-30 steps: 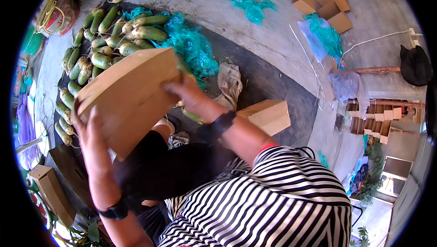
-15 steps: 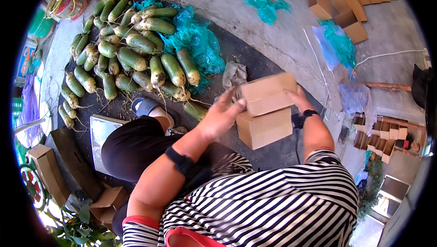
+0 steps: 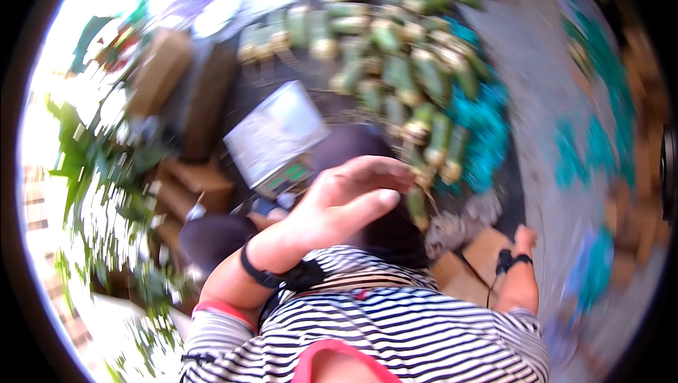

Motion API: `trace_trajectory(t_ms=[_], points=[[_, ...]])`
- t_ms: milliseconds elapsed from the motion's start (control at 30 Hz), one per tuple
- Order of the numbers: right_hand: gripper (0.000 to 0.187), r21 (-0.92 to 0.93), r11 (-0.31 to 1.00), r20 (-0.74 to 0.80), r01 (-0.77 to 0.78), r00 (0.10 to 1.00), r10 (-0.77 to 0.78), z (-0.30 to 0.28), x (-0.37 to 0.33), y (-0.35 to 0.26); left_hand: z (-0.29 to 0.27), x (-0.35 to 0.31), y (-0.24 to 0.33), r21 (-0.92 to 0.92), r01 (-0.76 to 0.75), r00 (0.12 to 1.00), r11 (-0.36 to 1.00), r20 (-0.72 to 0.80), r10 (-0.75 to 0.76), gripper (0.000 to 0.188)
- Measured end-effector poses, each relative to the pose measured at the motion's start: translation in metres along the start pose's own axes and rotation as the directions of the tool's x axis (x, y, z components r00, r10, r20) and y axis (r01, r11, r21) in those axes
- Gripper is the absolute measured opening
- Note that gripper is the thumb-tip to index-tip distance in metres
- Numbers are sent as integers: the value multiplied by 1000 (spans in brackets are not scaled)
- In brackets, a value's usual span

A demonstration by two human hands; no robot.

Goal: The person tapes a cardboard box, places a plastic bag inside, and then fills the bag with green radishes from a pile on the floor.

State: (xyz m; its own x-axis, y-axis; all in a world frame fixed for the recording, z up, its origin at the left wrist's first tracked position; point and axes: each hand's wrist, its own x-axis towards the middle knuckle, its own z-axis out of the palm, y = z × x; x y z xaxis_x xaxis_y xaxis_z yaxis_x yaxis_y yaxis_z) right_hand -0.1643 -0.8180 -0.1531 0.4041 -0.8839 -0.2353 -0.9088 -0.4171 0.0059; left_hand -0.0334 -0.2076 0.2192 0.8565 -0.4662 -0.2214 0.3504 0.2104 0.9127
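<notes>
My left hand [image 3: 357, 199] is raised over my lap, fingers stretched out and thumb apart, holding nothing. Beyond it stands a weighing scale [image 3: 275, 132] with a silver top and a lit green display. On my right, my right hand [image 3: 524, 236] is at the outer edge of a brown cardboard box [image 3: 487, 252]; blur hides its fingers, and whether it grips the box is unclear. A second cardboard box [image 3: 452, 275] lies beside that one, nearer my body. A pile of green-and-white radishes [image 3: 402, 76] covers the dark mat ahead.
Teal plastic [image 3: 487, 132] lies along the pile's right side, with a crumpled greyish bag [image 3: 459, 228] near the boxes. Long cartons [image 3: 161, 72] and an open cardboard box [image 3: 205, 182] stand at left beside leafy plants [image 3: 92, 164]. More teal plastic [image 3: 590, 150] lies at right.
The view has swung left, bringing the scale and plants further in. My left hand has come off the upper box and moved left over my lap; my right hand stays by the boxes.
</notes>
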Motion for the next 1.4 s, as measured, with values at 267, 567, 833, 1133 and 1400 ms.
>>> trace_trajectory(t_ms=[267, 567, 833, 1133, 1400], points=[[37, 668, 328, 111, 668, 346, -932, -30, -107, -507, -65, -116, -9, 57, -223, 782, 973, -586, 213, 30], [36, 736, -381, 75, 559, -627, -775, -171, -561, -595, -63, -272, -64, 626, 341, -112, 701, -714, 692, 32], [57, 123, -497, 887, 859, -320, -334, -109, -581, -552, -87, -433, -117, -367, 865, -494, 341, -741, 455, 68], [50, 270, -371, 734, 888, -440, -517, -105, -561, -556, -92, -495, -97, -744, 657, -744, 122, -666, -59, 70], [49, 368, -296, 704, 881, -472, -531, -106, -571, -550, -53, -521, -68, -695, 719, -695, 15, -719, -19, 37]])
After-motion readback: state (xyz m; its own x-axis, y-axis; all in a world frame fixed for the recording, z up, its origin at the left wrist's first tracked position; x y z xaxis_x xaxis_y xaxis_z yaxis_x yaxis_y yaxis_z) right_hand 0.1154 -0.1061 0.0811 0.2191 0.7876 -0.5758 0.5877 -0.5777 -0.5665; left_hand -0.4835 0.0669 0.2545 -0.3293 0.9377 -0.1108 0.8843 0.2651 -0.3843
